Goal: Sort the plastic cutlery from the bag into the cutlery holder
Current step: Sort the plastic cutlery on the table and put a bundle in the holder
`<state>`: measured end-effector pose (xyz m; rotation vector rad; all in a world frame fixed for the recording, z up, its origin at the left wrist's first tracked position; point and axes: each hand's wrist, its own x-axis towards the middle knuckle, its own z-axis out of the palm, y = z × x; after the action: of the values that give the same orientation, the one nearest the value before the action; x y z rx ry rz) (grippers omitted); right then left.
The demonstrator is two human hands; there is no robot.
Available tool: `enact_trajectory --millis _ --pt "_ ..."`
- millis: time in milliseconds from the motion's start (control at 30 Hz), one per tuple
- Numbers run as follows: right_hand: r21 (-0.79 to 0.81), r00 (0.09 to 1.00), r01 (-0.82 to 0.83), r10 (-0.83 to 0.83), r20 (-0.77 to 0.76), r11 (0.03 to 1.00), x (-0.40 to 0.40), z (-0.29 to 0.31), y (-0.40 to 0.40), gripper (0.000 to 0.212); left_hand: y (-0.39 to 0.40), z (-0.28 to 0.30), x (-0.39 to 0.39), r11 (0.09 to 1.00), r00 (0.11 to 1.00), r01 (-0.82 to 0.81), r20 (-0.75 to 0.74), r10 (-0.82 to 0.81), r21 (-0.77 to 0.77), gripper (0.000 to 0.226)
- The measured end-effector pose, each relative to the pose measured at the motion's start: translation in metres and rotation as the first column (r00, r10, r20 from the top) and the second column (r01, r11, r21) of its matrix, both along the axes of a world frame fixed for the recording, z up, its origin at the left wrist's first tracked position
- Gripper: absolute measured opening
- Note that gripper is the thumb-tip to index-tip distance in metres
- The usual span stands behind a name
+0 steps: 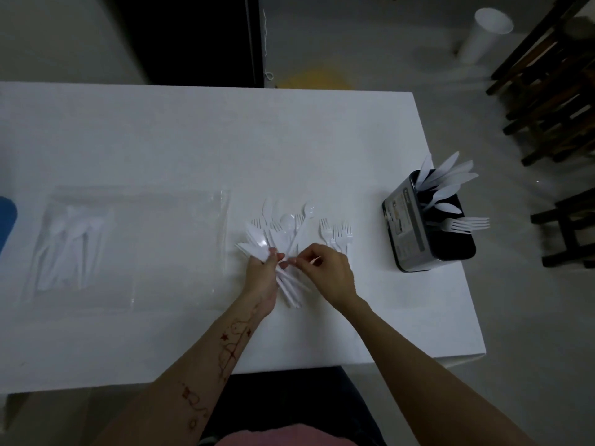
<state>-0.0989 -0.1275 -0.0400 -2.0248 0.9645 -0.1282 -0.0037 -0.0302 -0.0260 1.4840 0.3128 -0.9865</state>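
A fanned bunch of white plastic cutlery (283,230) sits at the table's middle, with forks, spoons and knives mixed. My left hand (262,278) grips the bunch by its handles. My right hand (325,272) pinches one handle in that bunch. Just right of the bunch, three white forks (336,235) fan out; whether they lie on the table or are held I cannot tell. The clear plastic bag (128,239) lies flat at the left with several white pieces inside. The black cutlery holder (428,226) stands at the right edge, holding several knives and forks.
The white table (225,140) ends close to the holder on the right. A blue object (6,220) pokes in at the left edge. On the floor beyond are a white cup (486,33) and dark wooden chairs (553,91).
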Motion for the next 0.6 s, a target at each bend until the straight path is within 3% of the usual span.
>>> enact_trajectory --millis 100,200,367,467,600 --pt "-0.029 0.978 0.160 -0.162 -0.132 0.987 0.019 -0.007 -0.008 0.029 0.008 -0.002 0.004 1.000 1.000 0.003 0.016 -0.004 0.029 0.025" --pt "-0.005 0.959 0.177 -0.174 -0.226 0.984 0.039 -0.009 -0.009 0.036 0.017 -0.006 0.006 0.998 0.999 -0.005 -0.034 0.007 0.066 0.025" --pt "0.120 0.929 0.326 -0.294 -0.227 0.938 0.043 -0.016 -0.011 0.026 0.023 -0.008 0.002 0.999 0.995 -0.032 -0.089 0.034 0.015 0.024" --pt "0.057 0.885 0.414 -0.388 -0.257 0.908 0.018 -0.010 -0.016 0.021 0.025 -0.007 0.001 1.000 0.992 -0.019 -0.126 0.016 -0.019 0.017" --pt "-0.122 0.877 0.348 -0.369 -0.308 0.929 -0.023 -0.009 -0.015 0.025 0.026 -0.008 -0.002 0.999 0.989 0.046 -0.137 -0.049 -0.028 0.015"
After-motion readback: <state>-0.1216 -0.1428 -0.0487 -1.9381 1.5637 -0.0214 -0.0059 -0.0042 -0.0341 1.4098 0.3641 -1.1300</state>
